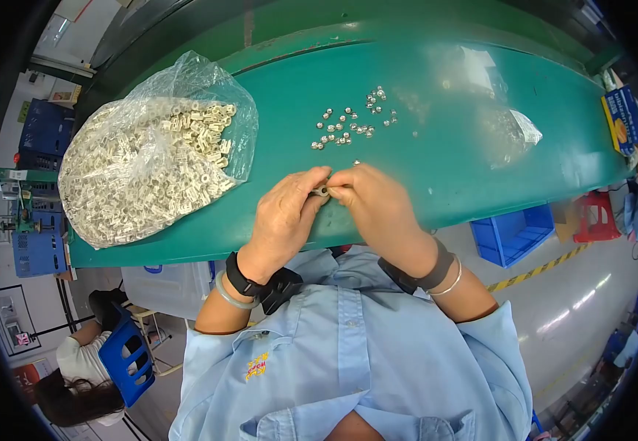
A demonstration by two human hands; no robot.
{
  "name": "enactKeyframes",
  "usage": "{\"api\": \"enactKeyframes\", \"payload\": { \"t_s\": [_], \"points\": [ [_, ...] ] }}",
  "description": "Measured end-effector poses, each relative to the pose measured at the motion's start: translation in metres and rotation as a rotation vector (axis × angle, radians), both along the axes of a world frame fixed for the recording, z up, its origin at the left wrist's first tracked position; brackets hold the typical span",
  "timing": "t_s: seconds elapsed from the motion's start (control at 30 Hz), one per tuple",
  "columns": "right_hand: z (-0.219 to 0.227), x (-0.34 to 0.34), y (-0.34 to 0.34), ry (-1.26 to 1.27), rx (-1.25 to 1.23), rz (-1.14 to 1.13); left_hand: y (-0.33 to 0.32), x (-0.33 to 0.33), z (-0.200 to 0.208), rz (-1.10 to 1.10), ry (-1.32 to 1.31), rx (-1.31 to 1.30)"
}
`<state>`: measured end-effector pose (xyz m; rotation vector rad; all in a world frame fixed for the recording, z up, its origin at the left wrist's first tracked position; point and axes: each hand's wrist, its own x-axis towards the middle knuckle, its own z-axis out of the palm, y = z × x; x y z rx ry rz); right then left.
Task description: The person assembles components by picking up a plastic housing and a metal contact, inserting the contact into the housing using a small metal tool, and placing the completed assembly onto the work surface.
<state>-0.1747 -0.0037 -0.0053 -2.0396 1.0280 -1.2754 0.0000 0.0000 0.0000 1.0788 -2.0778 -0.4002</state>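
My left hand [284,214] pinches a small cream-coloured plastic part [321,191] with a round hole, between thumb and forefinger, just above the near side of the green table. Right against it are the fingertips of my right hand [379,204], pressed together; what they may grip is too small and hidden to tell. Beyond both hands, several shiny silver metal balls [344,126] lie scattered on the table. One ball [356,162] sits close to my right knuckles. To the left stands a large clear plastic bag [150,173], full of similar cream-coloured parts with holes.
The green table [436,162] spans the view. A crumpled clear bag [506,136] lies at its right, and a blue-and-yellow box [622,121] stands by the right end. Below are a blue crate [513,235] and a red stool [595,217]. Someone sits on a blue chair [129,360] at lower left.
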Motion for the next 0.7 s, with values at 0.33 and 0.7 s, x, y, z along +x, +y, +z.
{"api": "enactKeyframes", "payload": {
  "t_s": [0.33, 0.7],
  "points": [
    [-0.004, 0.001, 0.004, 0.138, -0.201, -0.152, -0.002, -0.003, 0.003, 0.03, 0.015, 0.034],
    [0.009, 0.001, 0.003, 0.334, -0.014, -0.102, -0.003, -0.001, 0.0, -0.003, -0.028, -0.062]
  ]
}}
